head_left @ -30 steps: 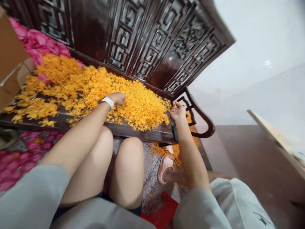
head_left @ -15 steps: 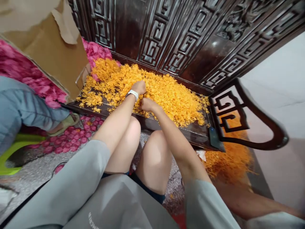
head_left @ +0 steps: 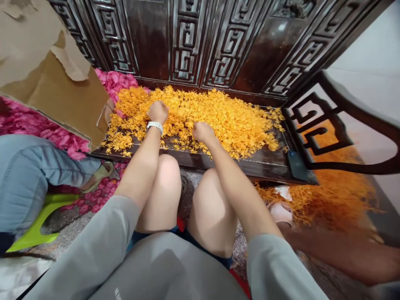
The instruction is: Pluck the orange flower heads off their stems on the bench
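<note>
A wide heap of small orange-yellow artificial flowers [head_left: 231,121] covers the seat of a dark carved wooden bench [head_left: 250,164]. My left hand [head_left: 158,111], with a white watch band [head_left: 155,126] at its wrist, is over the left part of the heap. Its fingers are curled in, and whatever they grip is hidden. At the heap's front edge is my right hand [head_left: 203,132], thumb and fingers pressed together. I cannot make out what is in them. A gap with flowers in it separates the two hands.
A torn cardboard box [head_left: 62,91] stands at left, amid pink flowers [head_left: 34,121]. Beside it are a person's jeans-covered leg [head_left: 59,162] and a green stool [head_left: 40,239]. A phone [head_left: 296,164] lies by the bench's armrest [head_left: 340,125]. Orange strands [head_left: 331,204] and another person's arm are at right.
My hands have moved apart: the left has gone leftward over the heap, and the right is slightly further right. The view has shifted, and a person's foot now shows at right.
</note>
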Demonstrator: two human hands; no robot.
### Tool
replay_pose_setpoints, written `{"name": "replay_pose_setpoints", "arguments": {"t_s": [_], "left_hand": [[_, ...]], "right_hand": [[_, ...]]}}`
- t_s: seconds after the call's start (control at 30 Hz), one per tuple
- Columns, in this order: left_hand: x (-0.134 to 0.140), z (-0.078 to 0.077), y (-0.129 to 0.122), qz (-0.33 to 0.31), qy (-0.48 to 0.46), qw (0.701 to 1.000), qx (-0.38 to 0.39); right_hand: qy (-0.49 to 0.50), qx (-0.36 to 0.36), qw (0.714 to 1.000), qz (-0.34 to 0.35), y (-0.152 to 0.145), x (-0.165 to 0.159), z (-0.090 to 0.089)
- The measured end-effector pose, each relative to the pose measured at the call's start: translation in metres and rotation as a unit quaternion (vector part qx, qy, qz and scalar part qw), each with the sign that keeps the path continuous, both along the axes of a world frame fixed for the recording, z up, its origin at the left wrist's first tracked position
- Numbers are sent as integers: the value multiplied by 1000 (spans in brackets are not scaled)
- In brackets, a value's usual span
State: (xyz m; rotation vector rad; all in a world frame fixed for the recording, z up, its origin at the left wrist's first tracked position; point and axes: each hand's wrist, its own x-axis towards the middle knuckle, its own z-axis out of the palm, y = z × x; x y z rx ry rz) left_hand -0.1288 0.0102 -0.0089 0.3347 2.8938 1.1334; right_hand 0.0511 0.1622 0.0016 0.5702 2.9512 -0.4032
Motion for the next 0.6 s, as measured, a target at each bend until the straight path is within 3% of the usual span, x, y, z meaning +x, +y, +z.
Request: {"name": "replay_pose_setpoints", "arguments": {"t_s": [0.1, 0.23, 0.33, 0.47, 0.53, 0.6], "left_hand": [[-5, 13, 7, -17, 87, 987, 135], [-6, 32, 24, -64, 147, 941, 299], [3, 43, 36, -100, 162, 928, 320], [12, 43, 48, -136, 158, 930, 302], [10, 39, 50, -108, 152, 932, 311], [2, 34, 48, -38, 142, 935, 323]], "right_hand": [[47, -49, 998, -17, 12, 8, -1], [131, -128, 981, -67, 19, 12, -4], [192, -166, 964, -79, 22, 5, -6], [228, -165, 957, -67, 20, -12, -11], [248, -167, 951, -74, 18, -19, -12], [287, -199, 932, -95, 19, -24, -12]]}}
